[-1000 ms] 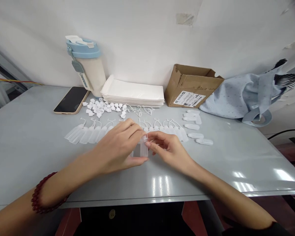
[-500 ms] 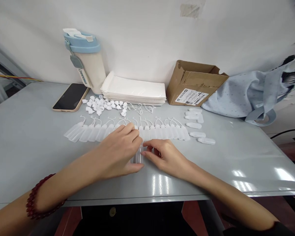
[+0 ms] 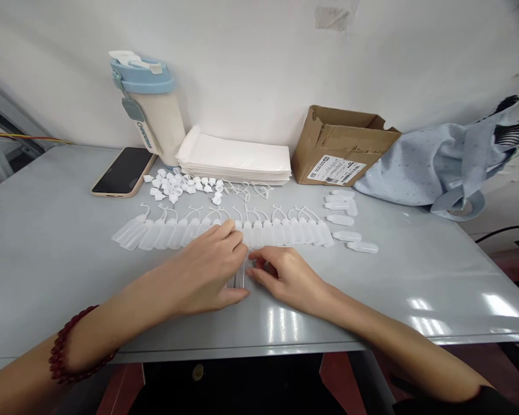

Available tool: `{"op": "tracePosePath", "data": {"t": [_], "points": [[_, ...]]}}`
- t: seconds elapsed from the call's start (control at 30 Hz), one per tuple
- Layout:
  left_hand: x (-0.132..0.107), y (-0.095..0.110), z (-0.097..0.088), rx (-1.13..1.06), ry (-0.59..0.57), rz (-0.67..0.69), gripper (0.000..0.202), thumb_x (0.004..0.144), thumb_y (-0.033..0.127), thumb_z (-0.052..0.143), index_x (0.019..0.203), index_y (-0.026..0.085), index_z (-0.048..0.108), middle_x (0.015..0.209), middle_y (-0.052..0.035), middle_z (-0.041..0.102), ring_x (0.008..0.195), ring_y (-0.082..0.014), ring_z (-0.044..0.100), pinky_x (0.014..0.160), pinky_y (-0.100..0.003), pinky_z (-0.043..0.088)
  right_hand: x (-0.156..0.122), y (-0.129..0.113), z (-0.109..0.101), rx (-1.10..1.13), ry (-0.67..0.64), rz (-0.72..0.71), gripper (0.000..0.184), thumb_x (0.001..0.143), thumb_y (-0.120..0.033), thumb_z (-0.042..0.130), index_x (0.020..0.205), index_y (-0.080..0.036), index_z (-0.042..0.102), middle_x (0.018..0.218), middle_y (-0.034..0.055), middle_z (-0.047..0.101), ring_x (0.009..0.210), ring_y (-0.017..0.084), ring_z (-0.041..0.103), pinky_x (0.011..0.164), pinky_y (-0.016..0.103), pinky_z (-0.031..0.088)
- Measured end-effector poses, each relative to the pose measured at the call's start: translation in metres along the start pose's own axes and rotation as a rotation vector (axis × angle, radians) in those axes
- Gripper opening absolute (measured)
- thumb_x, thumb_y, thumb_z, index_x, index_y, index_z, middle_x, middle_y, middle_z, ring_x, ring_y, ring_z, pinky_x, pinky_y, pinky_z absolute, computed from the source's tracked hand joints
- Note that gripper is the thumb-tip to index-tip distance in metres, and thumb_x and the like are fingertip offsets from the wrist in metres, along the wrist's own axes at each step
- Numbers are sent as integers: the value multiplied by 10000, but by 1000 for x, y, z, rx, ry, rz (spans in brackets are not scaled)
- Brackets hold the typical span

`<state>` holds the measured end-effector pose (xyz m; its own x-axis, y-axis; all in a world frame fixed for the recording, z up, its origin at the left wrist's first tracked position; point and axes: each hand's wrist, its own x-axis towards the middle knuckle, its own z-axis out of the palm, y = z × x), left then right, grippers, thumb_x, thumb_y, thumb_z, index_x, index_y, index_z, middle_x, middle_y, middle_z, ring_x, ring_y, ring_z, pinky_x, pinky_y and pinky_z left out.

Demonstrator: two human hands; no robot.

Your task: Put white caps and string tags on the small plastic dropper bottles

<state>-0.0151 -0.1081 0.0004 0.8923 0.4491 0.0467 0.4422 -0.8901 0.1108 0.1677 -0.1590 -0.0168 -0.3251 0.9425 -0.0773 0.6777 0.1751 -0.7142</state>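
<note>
Plastic and clear, the tube [image 3: 239, 275] stands between the thumb and bent fingers of our left hand [image 3: 203, 265], and it sits lower and a little further toward nine o'clock than a second ago. Its neck showed then; now our fingers hide the top, so we are unable to tell what state that end is in. Our left hand is half closed around the tube, thumb stretched past its near end. Our right hand [image 3: 290, 279], at three o'clock from the tube, has followed it over; its thumb and forefinger curve almost together at the tube's side, and whether they grip or only brush it we are unable to tell. With both hands drawn nearer to us, more of the row [image 3: 269, 233] at twelve o'clock comes into view, its strings [image 3: 305, 210] pointing away from us. We judge that the tube is mid-handling, since it lies apart from the row and both hands attend to it. Nothing beyond it has shifted on the table [image 3: 164, 337]: the caps [image 3: 168, 185] lie at eleven o'clock, the spare tubes [image 3: 341, 220] at two.
</note>
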Motion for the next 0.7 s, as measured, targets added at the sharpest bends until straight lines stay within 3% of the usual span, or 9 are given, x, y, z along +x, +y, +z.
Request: {"op": "tracePosePath", "data": {"t": [0.33, 0.6, 0.7], "points": [[-3, 0, -3, -7, -28, -16, 243, 759, 363, 668, 777, 128, 608, 784, -59, 541, 837, -237, 452, 717, -363, 404, 0, 3, 2, -13, -11, -27, 156, 875, -218, 564, 940, -117, 664, 697, 14, 620, 604, 118, 522, 583, 245, 387], [-4, 0, -7, -45, -43, -36, 301, 752, 430, 690, 799, 141, 623, 797, -71, 558, 851, -253, 468, 713, -370, 407, 0, 2, 1, -19, -9, -15, 179, 876, -226, 561, 974, -119, 666, 730, 31, 653, 625, 129, 552, 603, 252, 407], [-5, -3, -13, -84, 3, -28, 353, 785, 492, 654, 841, 144, 631, 795, -69, 566, 844, -247, 478, 700, -364, 417, 0, 1, 1, -20, -4, -10, 172, 868, -222, 570, 961, -118, 672, 736, 37, 666, 628, 133, 565, 604, 253, 410]]}}
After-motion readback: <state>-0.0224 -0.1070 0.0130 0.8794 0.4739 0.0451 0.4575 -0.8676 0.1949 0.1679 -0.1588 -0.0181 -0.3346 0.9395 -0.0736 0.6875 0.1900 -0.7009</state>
